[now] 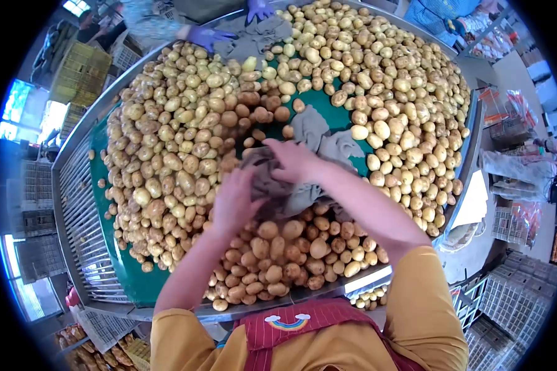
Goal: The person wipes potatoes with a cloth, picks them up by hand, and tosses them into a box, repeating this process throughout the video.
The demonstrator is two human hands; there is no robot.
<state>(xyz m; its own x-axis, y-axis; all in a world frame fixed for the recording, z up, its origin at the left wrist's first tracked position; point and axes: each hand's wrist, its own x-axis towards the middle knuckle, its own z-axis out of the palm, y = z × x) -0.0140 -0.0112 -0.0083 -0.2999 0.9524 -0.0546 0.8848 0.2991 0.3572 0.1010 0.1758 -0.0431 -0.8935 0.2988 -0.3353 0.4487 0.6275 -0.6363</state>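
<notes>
A crumpled grey cloth lies over potatoes near the middle of the sorting table. My right hand is on the cloth, its fingers bent into the folds and the thumb apart. To its left, my left hand has fingers and thumb curled at the cloth's near-left edge, against the potatoes. Brown, dirtier-looking potatoes are heaped just below my hands. Paler yellow potatoes spread to the left. What lies under the cloth is hidden.
Green table surface shows between the heaps. Metal bars form the left end. Across the table, a co-worker's purple-gloved hand touches another grey cloth. More potatoes fill the right side. Plastic crates stand at the right.
</notes>
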